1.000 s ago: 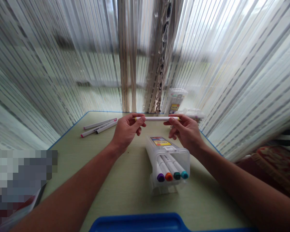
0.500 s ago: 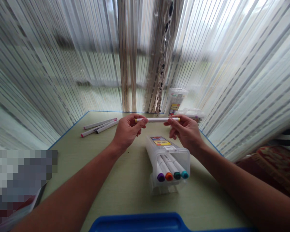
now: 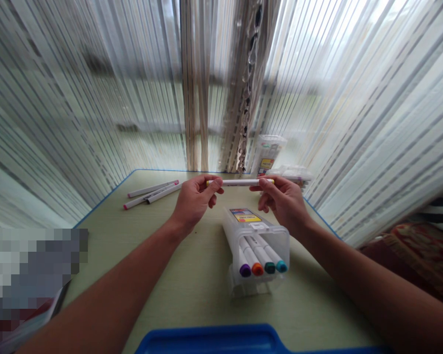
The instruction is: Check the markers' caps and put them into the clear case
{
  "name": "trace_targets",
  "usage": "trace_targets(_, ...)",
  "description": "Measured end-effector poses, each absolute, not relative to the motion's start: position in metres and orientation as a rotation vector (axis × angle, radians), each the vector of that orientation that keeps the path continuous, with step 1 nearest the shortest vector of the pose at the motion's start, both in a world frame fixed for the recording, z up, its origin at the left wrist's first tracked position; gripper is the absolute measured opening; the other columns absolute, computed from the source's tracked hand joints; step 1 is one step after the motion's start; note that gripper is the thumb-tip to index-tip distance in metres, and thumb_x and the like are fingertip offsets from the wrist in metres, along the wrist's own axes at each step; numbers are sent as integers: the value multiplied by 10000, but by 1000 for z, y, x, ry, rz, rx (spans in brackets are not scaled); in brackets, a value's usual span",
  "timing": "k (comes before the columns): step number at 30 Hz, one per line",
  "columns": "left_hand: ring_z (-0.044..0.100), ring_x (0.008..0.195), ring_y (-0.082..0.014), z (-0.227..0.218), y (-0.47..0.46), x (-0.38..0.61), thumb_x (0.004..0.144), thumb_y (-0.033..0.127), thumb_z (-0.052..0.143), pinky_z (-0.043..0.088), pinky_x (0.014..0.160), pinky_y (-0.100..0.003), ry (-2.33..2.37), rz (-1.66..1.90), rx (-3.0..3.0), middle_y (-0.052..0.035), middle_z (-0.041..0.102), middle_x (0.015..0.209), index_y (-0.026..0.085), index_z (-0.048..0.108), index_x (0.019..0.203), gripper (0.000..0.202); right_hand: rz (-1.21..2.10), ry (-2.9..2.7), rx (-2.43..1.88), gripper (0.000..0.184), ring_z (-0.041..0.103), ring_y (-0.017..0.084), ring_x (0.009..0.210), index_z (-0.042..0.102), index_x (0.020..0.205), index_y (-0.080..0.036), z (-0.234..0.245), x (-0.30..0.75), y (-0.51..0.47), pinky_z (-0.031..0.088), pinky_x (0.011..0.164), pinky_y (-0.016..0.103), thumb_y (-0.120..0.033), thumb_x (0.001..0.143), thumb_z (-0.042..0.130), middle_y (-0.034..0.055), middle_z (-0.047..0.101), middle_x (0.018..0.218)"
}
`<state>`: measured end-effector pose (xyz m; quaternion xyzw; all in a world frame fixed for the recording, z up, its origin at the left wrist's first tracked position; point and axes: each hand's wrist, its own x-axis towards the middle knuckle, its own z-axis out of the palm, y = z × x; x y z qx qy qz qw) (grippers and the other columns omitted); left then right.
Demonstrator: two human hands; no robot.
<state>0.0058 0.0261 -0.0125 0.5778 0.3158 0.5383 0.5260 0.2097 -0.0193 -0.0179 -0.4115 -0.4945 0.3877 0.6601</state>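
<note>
A white marker with yellow caps is held level above the pale green table, one end in each hand. My left hand pinches its left cap and my right hand pinches its right end. Below my right hand lies a clear plastic marker case on its side, open toward me, with several markers inside showing purple, orange, green and teal caps.
Three white markers lie loose at the table's far left. A second clear case stands at the back, with a flat clear lid beside it. A blue tray sits at the near edge. Sheer curtains surround the table.
Both hands with the marker have barely shifted; the marker sits a touch lower than a second ago.
</note>
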Motion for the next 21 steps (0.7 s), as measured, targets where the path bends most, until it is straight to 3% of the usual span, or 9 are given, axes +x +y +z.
trace_targets(8,517,461,-72,-12,26,6,827,360,713,400,447,-212,756,1268,1316,-49,688,712,101,709,963,293,920,-1073,-943,347,591,102,377,690,918,-166,-16,210,-19,382,331,202,-465,766,779,66,768,792)
trace_targets(21,533,454,-84,-12,26,5,890,311,623,409,447,-209,721,1254,1234,-65,694,702,91,703,966,246,967,-1052,-927,314,615,127,397,687,984,-158,-16,212,-19,389,344,222,-430,830,695,79,774,805)
